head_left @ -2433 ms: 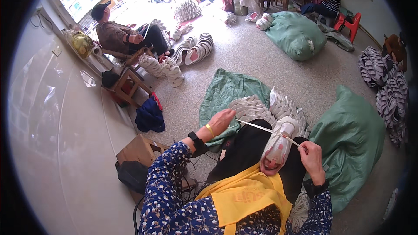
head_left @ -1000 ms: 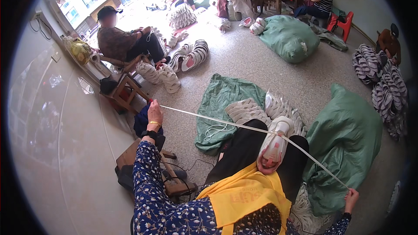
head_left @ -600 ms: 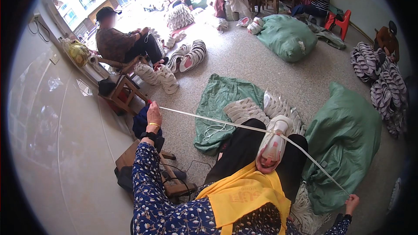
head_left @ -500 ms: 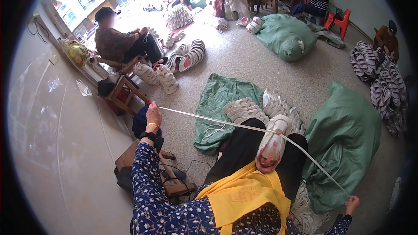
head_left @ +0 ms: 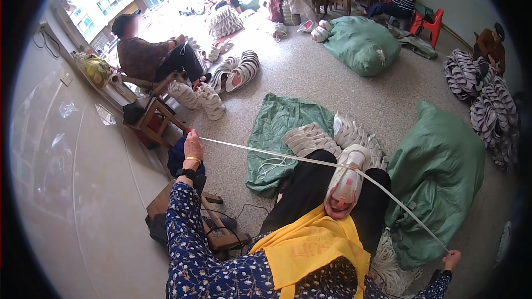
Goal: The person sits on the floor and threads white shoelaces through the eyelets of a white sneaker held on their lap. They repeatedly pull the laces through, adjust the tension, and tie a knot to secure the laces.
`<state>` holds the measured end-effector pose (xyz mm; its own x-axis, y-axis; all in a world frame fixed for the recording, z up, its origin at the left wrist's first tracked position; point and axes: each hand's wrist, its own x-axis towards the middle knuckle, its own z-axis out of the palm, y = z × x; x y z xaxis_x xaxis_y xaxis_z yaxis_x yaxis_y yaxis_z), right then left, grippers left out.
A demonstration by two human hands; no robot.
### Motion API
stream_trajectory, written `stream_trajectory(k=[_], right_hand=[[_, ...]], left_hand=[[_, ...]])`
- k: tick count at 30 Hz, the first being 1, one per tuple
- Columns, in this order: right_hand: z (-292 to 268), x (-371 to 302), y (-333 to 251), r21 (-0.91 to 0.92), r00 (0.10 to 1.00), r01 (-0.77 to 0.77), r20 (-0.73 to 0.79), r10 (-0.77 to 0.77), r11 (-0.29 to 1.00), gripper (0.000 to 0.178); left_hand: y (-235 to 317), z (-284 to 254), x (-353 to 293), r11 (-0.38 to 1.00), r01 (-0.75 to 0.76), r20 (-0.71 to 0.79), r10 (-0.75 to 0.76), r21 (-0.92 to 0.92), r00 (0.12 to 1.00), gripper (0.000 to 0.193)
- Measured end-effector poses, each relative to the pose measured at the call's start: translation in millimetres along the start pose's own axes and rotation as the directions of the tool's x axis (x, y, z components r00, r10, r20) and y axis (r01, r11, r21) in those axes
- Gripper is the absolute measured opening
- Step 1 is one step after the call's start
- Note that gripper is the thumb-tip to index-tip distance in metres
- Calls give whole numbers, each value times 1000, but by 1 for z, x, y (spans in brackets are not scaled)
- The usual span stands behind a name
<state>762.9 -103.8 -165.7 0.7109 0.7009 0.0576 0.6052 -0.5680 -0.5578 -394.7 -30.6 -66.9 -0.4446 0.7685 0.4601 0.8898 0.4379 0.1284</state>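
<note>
A white and pink shoe upper [head_left: 344, 188] rests between my knees, its heel end away from me. One long white shoelace [head_left: 266, 151] runs through it and is stretched out to both sides. My left hand [head_left: 193, 146], raised far out to the left, is closed on one end of the lace. Low at the far right, my right hand [head_left: 451, 259] pinches the other end. Between the shoe upper and each hand the lace is pulled nearly straight, sagging slightly on the right.
Stacked shoe uppers [head_left: 313, 141] lie beyond my knees on a green sack [head_left: 277, 116]. A full green sack [head_left: 443, 171] stands at my right, with a bundle of white laces [head_left: 388, 260] beside it. A wooden stool [head_left: 219, 232] is at my left. Several people sit working farther off.
My right hand has shifted slightly right, and my left hand a touch left. The lace stays stretched through the shoe upper.
</note>
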Motion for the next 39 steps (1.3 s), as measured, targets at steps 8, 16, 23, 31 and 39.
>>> stream_trajectory(k=[8,16,23,31,39], right_hand=[[9,1,-2,23,995,-102,24,101,995,7],[28,25,-14,67,1000,11,-6,-11,998,3],[26,42,-32,108,999,15,-46,-10,994,6],[21,36,-41,100,993,73,-97,-63,992,16],[49,53,-68,113,986,160,18,-163,981,19]], left_hand=[[4,-2,9,996,29,5,-29,79,1000,14],[-17,-14,28,988,51,-162,-27,148,986,5],[-13,-12,41,972,77,-112,-53,221,992,13],[-12,0,52,976,41,-145,-10,212,989,8],[10,-15,43,997,28,-86,-22,69,996,4]])
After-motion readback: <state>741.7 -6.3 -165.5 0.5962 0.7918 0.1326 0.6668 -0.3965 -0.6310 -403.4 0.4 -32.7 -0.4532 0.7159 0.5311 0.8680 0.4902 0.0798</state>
